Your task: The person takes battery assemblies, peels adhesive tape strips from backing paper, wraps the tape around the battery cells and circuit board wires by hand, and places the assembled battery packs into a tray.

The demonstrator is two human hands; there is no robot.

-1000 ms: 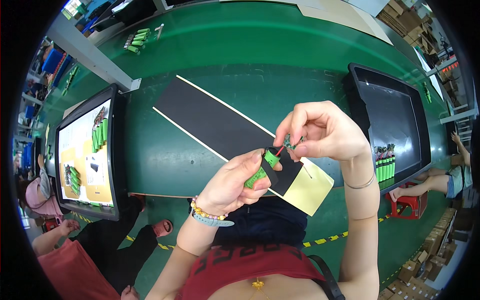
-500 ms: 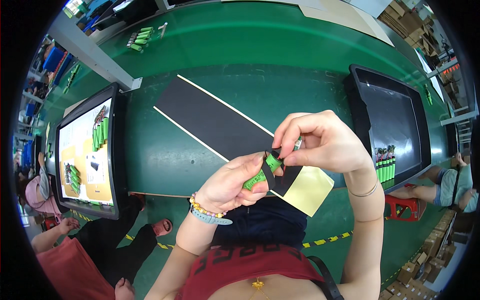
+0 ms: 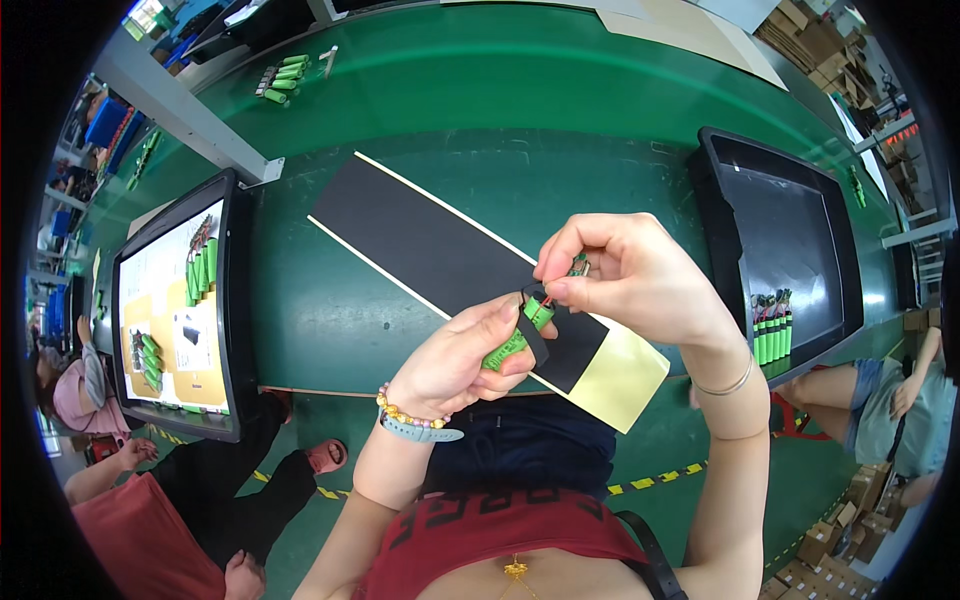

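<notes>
Left hand [image 3: 455, 360] grips green cell [image 3: 512, 338]; right hand [image 3: 630, 275] pinches black tape [image 3: 533, 335] at 12 o'clock. Slack pull risks a skewed, wrinkled wrap.

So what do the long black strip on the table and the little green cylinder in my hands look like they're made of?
The long black strip looks like matte adhesive sheet or tape on pale yellow backing paper: thin cream edges show, and it lies flat. The green cylinder, held by the left hand with the right hand at its tip, seems wrapped in smooth, slightly shiny plastic film; what lies under the wrap can't be seen.
</notes>
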